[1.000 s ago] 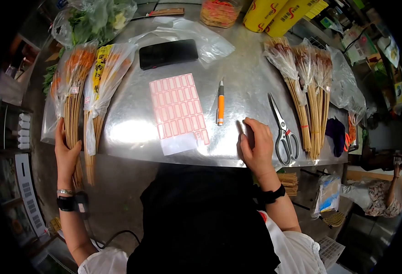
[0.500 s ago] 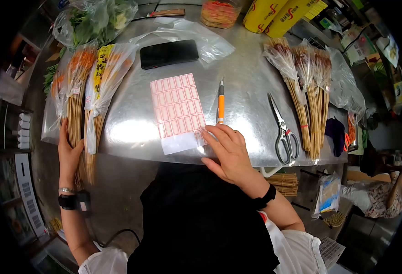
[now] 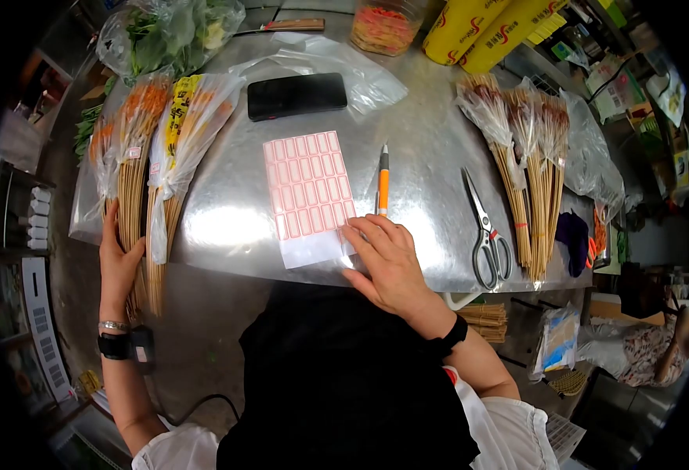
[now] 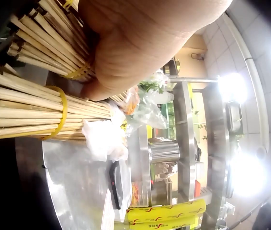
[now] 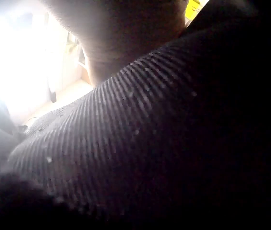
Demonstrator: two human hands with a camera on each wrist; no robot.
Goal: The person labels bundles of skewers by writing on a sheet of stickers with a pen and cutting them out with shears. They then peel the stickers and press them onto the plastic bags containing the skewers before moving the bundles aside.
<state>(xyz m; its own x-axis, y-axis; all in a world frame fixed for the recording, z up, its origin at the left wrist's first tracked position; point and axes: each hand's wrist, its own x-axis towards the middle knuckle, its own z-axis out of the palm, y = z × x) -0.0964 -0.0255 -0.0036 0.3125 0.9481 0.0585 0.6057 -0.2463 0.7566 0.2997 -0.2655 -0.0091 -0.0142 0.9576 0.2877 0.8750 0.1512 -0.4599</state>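
My left hand [image 3: 119, 262] holds a bundle of skewers [image 3: 131, 192] at the table's left edge, thumb on one side and fingers on the other. Orange food under clear plastic tops that bundle. Beside it lies a second skewer bundle [image 3: 168, 205] in a bag with yellow tape; yellow bands [image 4: 63, 112] show round the sticks in the left wrist view. My right hand [image 3: 391, 266] is palm down, fingertips at the lower right corner of a red-and-white label sheet [image 3: 310, 184], thumb apart. Just above its fingers lies an orange craft knife [image 3: 383, 180]. Dark ribbed cloth [image 5: 126, 124] blocks most of the right wrist view.
A black phone [image 3: 297, 95] lies behind the sheet near a plastic bag [image 3: 376, 84]. Scissors [image 3: 487, 243] and more skewer bundles [image 3: 544, 188] are on the right. Bagged greens [image 3: 173, 35], a food tub [image 3: 387, 27] and yellow rolls [image 3: 470, 27] stand along the back.
My right hand has moved left from between the knife and scissors to the label sheet's lower corner, its fingers now straighter. My left hand stays at the skewers. The head view has shifted slightly.
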